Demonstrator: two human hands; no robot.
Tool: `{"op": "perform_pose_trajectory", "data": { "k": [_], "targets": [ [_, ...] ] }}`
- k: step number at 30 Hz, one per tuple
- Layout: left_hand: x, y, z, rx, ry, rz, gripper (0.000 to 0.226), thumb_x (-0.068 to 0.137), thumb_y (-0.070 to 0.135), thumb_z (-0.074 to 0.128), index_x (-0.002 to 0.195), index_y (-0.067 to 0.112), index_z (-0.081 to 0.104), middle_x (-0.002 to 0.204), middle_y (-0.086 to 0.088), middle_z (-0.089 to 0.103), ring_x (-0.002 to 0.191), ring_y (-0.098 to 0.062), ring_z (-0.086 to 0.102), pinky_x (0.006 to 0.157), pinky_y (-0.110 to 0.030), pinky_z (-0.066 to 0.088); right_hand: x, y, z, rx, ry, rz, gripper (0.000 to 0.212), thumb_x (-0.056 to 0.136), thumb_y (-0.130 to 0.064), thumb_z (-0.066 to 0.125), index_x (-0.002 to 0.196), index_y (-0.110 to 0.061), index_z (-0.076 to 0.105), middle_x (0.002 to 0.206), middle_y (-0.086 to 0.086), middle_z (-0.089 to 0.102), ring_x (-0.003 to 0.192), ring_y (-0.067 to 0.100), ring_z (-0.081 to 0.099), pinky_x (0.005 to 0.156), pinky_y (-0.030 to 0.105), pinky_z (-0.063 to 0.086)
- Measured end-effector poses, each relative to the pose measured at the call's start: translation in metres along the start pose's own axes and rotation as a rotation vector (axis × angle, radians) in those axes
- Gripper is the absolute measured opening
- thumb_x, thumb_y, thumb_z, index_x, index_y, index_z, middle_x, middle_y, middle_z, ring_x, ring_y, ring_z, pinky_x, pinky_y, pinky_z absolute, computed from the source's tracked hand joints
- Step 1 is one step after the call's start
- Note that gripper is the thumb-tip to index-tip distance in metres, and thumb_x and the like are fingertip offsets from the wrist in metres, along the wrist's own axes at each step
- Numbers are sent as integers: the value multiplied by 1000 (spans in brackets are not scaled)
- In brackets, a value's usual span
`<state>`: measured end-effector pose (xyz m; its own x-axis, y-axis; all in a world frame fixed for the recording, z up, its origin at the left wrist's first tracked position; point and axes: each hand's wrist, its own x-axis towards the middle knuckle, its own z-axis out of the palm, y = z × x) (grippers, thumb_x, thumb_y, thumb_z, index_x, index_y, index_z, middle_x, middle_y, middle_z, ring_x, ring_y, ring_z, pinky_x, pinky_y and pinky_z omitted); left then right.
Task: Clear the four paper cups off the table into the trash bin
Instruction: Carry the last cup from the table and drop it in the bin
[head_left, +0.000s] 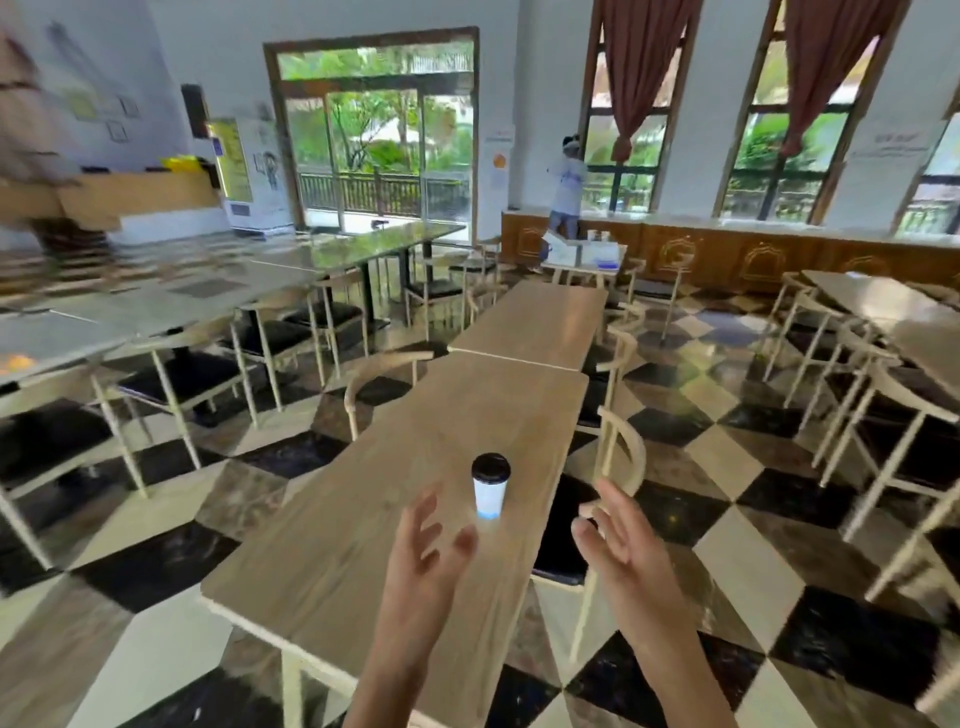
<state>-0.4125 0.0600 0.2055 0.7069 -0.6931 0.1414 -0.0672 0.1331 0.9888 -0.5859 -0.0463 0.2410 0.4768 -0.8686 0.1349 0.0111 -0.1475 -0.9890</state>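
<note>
One paper cup (491, 486), white with a black lid, stands upright on the wooden bench (363, 545), toward its right edge. The left hand (423, 545) is raised over the bench just short of the cup, fingers spread, holding nothing. The right hand (621, 540) hovers beyond the bench edge, likewise spread and empty. A chair (618, 452) stands beside the bench.

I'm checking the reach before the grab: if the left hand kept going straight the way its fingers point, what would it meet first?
Most likely the paper cup. The left hand is open, fingers aimed up-right toward its base, nothing between them on the table. Depth is uncertain.
</note>
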Motion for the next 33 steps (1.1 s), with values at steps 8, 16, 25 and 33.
{"op": "perform_pose_trajectory", "data": {
  "k": [8, 16, 25, 33],
  "targets": [
    [135, -45, 44, 112, 0, -52, 49, 93, 28, 71, 135, 44, 51, 145, 12, 47, 128, -17, 52, 97, -34, 43, 150, 65, 0, 18, -32, 96, 71, 88, -45, 64, 151, -32, 33, 157, -17, 33, 145, 6, 29, 113, 28, 29],
    [226, -96, 64, 202, 43, -155, 52, 90, 31, 74, 135, 35, 50, 146, -2, 49, 126, -25, 52, 100, -38, 44, 243, 124, 12, -12, -76, 209, 64, 93, -33, 63, 150, -27, 36, 159, -5, 34, 146, 14, 30, 116, 34, 29],
    [295, -162, 79, 255, -45, -320, 62, 83, 36, 76, 138, 30, 48, 144, -7, 45, 127, -29, 48, 100, -42, 43, 299, 178, 37, -76, -9, 363, 67, 94, -40, 58, 153, -24, 30, 160, -2, 33, 145, 15, 34, 113, 35, 33],
    [339, -206, 101, 366, -87, -393, 93, 59, 59, 64, 142, 22, 49, 139, -1, 46, 131, -23, 42, 100, -37, 36, 335, 218, 50, -137, 28, 447, 66, 95, -41, 56, 153, -24, 30, 160, -2, 32, 146, 15, 31, 112, 31, 31]
  ]
}}
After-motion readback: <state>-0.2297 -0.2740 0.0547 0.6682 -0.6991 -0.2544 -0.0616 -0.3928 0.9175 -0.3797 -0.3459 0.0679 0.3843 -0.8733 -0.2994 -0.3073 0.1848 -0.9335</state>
